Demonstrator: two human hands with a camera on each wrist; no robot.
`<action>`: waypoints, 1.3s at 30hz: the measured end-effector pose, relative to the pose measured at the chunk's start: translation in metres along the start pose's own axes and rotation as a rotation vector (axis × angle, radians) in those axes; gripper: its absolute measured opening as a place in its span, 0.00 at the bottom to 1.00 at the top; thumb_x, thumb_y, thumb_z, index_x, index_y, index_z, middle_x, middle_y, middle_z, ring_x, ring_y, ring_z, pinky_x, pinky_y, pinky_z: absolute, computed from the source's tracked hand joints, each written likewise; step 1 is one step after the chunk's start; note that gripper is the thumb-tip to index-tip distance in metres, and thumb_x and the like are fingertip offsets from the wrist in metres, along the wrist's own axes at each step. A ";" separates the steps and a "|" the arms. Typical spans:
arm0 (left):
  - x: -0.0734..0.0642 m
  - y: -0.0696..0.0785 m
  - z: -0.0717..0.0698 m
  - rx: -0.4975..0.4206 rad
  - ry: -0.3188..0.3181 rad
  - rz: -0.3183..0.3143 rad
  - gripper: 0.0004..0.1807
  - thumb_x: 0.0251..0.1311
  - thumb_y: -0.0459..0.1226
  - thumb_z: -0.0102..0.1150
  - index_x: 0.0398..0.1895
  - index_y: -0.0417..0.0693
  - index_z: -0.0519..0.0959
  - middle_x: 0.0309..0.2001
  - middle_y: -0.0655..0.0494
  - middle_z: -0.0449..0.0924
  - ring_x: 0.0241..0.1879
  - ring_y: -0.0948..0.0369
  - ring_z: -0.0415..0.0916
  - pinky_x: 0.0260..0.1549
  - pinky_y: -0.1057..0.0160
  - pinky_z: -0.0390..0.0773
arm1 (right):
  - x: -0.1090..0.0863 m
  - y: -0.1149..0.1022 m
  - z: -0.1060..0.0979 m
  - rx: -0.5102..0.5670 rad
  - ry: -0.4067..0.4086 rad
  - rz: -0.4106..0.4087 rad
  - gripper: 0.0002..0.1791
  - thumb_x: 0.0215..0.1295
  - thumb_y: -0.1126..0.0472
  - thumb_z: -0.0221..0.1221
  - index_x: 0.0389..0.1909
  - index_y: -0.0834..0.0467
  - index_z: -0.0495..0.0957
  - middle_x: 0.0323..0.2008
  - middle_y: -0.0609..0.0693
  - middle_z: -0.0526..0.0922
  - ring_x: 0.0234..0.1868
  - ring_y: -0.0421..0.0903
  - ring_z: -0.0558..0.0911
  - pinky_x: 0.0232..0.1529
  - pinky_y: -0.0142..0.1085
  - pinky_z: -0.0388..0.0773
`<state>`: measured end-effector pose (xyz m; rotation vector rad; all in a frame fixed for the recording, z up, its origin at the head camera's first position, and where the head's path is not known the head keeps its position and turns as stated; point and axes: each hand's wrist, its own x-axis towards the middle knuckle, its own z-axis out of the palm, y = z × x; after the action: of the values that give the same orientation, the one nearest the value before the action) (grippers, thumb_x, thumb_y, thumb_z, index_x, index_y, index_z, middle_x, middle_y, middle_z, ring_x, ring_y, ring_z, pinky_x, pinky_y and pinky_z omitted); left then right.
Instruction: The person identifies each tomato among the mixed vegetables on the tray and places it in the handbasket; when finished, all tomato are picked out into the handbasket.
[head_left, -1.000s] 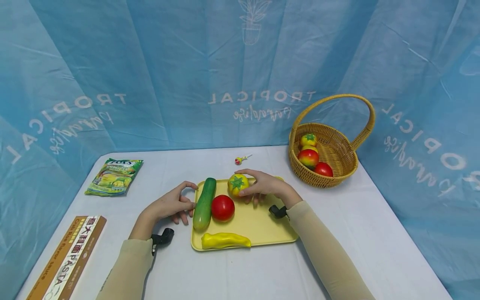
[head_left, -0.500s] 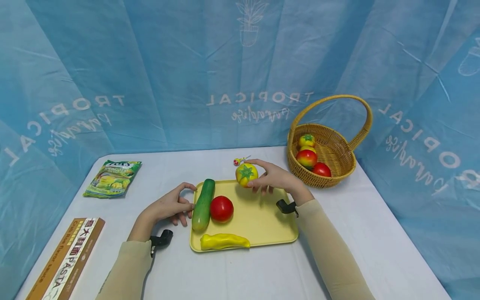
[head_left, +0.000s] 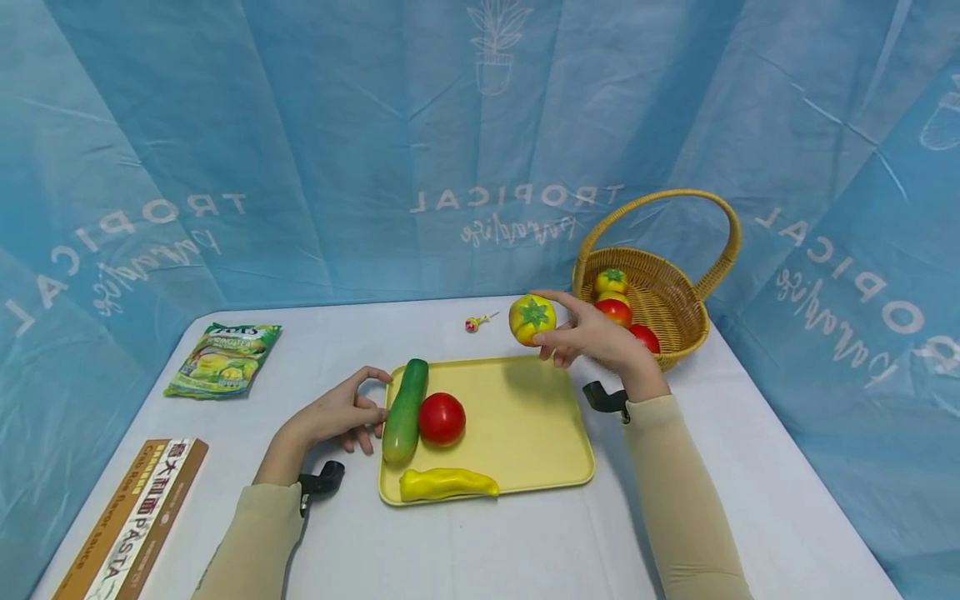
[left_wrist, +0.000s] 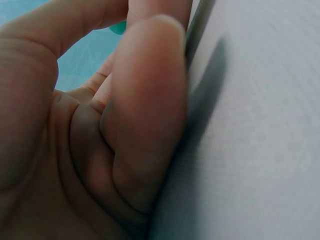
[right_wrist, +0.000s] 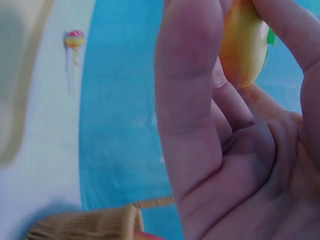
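My right hand [head_left: 596,335] pinches a round yellow fruit with a green leafy top [head_left: 532,319] between thumb and fingers. It holds the fruit in the air over the tray's far right edge, just left of the basket. In the right wrist view, part of the fruit [right_wrist: 243,45] shows behind a finger. My left hand [head_left: 330,414] rests beside the yellow tray [head_left: 525,433], its index finger and thumb bent at the left rim. On the tray lie a green cucumber [head_left: 406,412], a red tomato [head_left: 442,419] and a yellow pepper [head_left: 448,483].
A wicker basket [head_left: 678,350] with a tall handle stands at the back right, holding several red and yellow fruits. A lollipop [head_left: 472,323] lies behind the tray. A green snack bag [head_left: 225,360] and a pasta box [head_left: 135,517] lie on the left.
My right hand has lifted the yellow fruit off the tray and carried it up and right toward the basket. The left hand has stayed at the tray's left edge.
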<state>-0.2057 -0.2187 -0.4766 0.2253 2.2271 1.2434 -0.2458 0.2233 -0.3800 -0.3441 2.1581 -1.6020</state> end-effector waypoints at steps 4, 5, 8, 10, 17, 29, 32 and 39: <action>0.000 -0.001 0.000 0.000 -0.002 -0.001 0.34 0.71 0.41 0.62 0.75 0.55 0.57 0.32 0.50 0.88 0.22 0.53 0.87 0.20 0.65 0.81 | -0.011 -0.003 -0.014 0.011 0.030 -0.024 0.45 0.69 0.54 0.71 0.81 0.39 0.59 0.34 0.61 0.90 0.26 0.54 0.87 0.34 0.45 0.89; 0.000 -0.001 0.000 0.000 -0.002 -0.002 0.34 0.71 0.41 0.62 0.75 0.55 0.57 0.32 0.50 0.88 0.22 0.53 0.87 0.20 0.65 0.81 | -0.014 -0.004 -0.018 0.008 0.042 -0.027 0.45 0.70 0.54 0.70 0.82 0.39 0.58 0.34 0.60 0.90 0.26 0.53 0.87 0.34 0.45 0.89; 0.000 -0.002 0.000 0.002 -0.001 -0.006 0.34 0.71 0.41 0.62 0.75 0.55 0.57 0.32 0.50 0.88 0.22 0.53 0.87 0.20 0.65 0.81 | -0.025 -0.007 -0.031 0.022 0.082 -0.027 0.45 0.71 0.55 0.68 0.83 0.40 0.56 0.34 0.61 0.89 0.26 0.51 0.87 0.35 0.44 0.89; 0.000 -0.002 0.000 0.002 0.002 -0.008 0.34 0.71 0.41 0.62 0.75 0.55 0.57 0.32 0.50 0.88 0.22 0.53 0.87 0.20 0.65 0.81 | -0.033 -0.008 -0.040 0.031 0.121 -0.027 0.44 0.72 0.55 0.68 0.83 0.40 0.55 0.36 0.60 0.89 0.27 0.50 0.87 0.36 0.43 0.89; 0.000 0.000 -0.001 0.005 0.005 -0.010 0.34 0.71 0.42 0.62 0.75 0.55 0.57 0.32 0.50 0.88 0.22 0.52 0.87 0.20 0.65 0.81 | -0.055 -0.001 -0.069 0.022 0.245 -0.017 0.46 0.73 0.55 0.67 0.85 0.42 0.51 0.37 0.54 0.92 0.31 0.48 0.90 0.38 0.42 0.90; -0.001 0.000 -0.001 0.003 -0.006 0.007 0.34 0.72 0.41 0.61 0.74 0.54 0.57 0.31 0.50 0.88 0.22 0.52 0.87 0.20 0.65 0.81 | -0.073 0.032 -0.110 0.007 0.356 0.087 0.49 0.75 0.47 0.63 0.87 0.41 0.43 0.33 0.46 0.92 0.34 0.49 0.90 0.39 0.39 0.89; 0.000 0.000 -0.001 0.000 -0.008 0.007 0.34 0.71 0.41 0.61 0.74 0.54 0.57 0.31 0.50 0.88 0.22 0.52 0.87 0.19 0.65 0.81 | -0.076 0.039 -0.117 0.005 0.369 0.117 0.51 0.76 0.47 0.63 0.87 0.43 0.41 0.33 0.46 0.91 0.32 0.47 0.90 0.38 0.39 0.89; 0.000 0.000 0.001 -0.003 -0.009 0.002 0.34 0.71 0.41 0.62 0.74 0.54 0.57 0.31 0.50 0.88 0.22 0.52 0.87 0.20 0.65 0.81 | -0.082 0.046 -0.121 0.030 0.382 0.193 0.53 0.75 0.45 0.63 0.88 0.44 0.38 0.33 0.46 0.91 0.28 0.44 0.87 0.38 0.41 0.89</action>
<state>-0.2056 -0.2179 -0.4767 0.2312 2.2172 1.2446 -0.2292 0.3749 -0.3787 0.1921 2.3502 -1.6928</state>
